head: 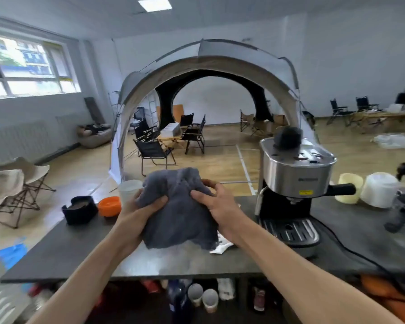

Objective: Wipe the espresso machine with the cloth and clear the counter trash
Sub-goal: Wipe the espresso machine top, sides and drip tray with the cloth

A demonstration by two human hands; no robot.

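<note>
A grey-blue cloth (178, 213) hangs above the dark counter (68, 253), bunched between both hands. My left hand (138, 213) grips its left side and my right hand (218, 211) grips its right side. The steel espresso machine (295, 176) stands to the right of the cloth, with a black drip tray (290, 230) at its base and a dark fuzzy object (288, 137) on top. A crumpled white wrapper (221, 246) lies on the counter just under the cloth's lower right corner, partly hidden by it.
Left of the cloth sit a white cup (129, 189), an orange bowl (109, 205) and a black holder (80, 209). Right of the machine are a yellow cup (348, 188), a white container (379, 189) and a blurred dark device (402, 211). A black cable (351, 251) crosses the counter.
</note>
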